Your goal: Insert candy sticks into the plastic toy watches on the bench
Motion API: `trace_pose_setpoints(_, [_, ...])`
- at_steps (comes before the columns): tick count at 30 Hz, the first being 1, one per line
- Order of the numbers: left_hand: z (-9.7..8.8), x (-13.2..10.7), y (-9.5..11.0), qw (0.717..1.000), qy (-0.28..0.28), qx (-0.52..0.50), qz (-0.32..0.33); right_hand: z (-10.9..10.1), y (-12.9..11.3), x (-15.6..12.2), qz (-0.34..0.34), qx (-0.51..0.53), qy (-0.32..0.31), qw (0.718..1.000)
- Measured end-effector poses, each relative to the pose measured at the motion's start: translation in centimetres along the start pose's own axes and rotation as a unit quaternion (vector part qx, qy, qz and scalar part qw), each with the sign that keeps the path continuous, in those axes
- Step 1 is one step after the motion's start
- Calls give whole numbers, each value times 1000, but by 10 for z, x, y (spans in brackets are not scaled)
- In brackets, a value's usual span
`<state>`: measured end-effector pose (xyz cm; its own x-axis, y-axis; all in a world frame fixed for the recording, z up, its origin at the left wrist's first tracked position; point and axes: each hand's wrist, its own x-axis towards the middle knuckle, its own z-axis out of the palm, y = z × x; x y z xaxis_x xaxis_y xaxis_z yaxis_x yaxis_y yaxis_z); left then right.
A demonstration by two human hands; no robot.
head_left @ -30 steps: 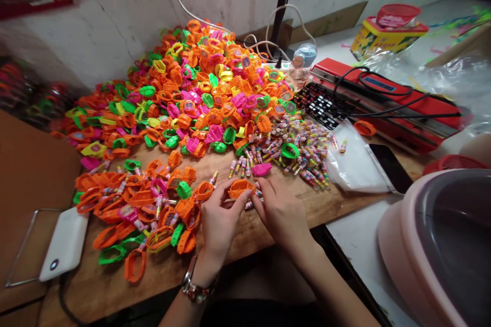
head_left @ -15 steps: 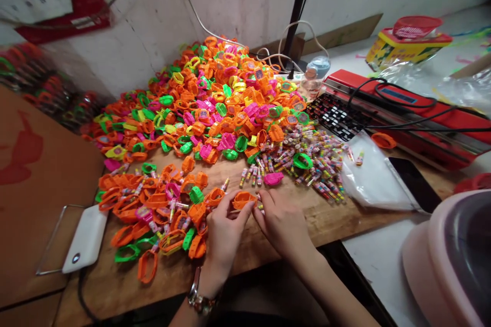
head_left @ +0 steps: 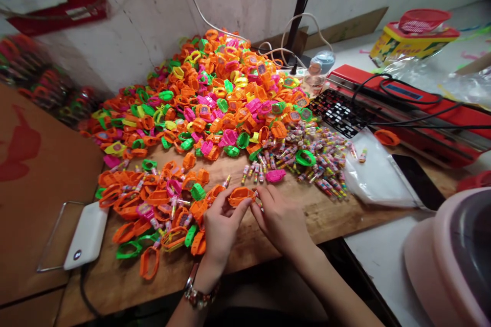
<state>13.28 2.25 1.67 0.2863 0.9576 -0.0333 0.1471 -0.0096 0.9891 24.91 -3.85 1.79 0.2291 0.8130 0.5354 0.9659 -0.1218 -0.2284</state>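
Note:
My left hand (head_left: 221,224) pinches an orange toy watch band (head_left: 241,195) just above the wooden tabletop (head_left: 326,214). Beside it, my right hand (head_left: 282,218) has its fingers closed at the band's right end, on a small candy tube (head_left: 259,200) that is mostly hidden. A big heap of orange, pink, green and yellow toy watches (head_left: 215,97) fills the back of the table. A smaller pile of watches with candy tubes in them (head_left: 161,204) lies left of my hands. Loose candy tubes (head_left: 307,156) are spread to the right, with a pink watch (head_left: 275,176) near them.
A white power bank (head_left: 86,235) lies at the left on a brown board. A clear plastic bag (head_left: 374,176), a dark phone (head_left: 418,181) and a red sealing machine (head_left: 402,107) sit to the right. A pink basin (head_left: 441,260) stands at the lower right. Cables run along the wall.
Both hands have stayed together on the orange band with only small finger shifts. The view has swung left and slightly down, so the scene sits further right in the picture.

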Motion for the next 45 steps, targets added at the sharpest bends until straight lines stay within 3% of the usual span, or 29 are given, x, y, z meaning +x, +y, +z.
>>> trace_pose_setpoints(14, [3, -3, -6, 997, 25, -46, -49, 3, 3, -1, -33, -38, 32, 998])
trace_pose_setpoints(23, [3, -4, -1, 999, 24, -17, -28, -1, 5, 0, -40, -31, 16, 999])
trace_pose_setpoints(29, [-5, -6, 4, 995, 52, 84, 22, 10, -3, -3, -74, 14, 29, 997])
trace_pose_setpoints(31, [-16, -2, 9, 983, 68, 158, 60, 16, -10, -1, -60, 46, 17, 997])
trace_pose_setpoints(33, [-33, 6, 17, 960, 103, 248, 86, 22, -16, 8, -60, 76, -33, 995])
trace_pose_setpoints(36, [-67, 25, 31, 904, 177, 383, 67, 35, -13, 36, -64, 111, -148, 981])
trace_pose_setpoints(39, [-91, 44, 39, 837, 189, 510, 56, 62, -1, 75, -1, 99, -203, 974])
trace_pose_setpoints(42, [-86, 52, 37, 794, 192, 564, 120, 94, 6, 107, 55, 82, -201, 975])
trace_pose_setpoints(43, [-79, 53, 35, 795, 192, 557, 146, 101, 7, 113, 65, 83, -200, 974])
trace_pose_setpoints(45, [-63, 52, 29, 827, 157, 505, 188, 105, 5, 116, 76, 93, -195, 973])
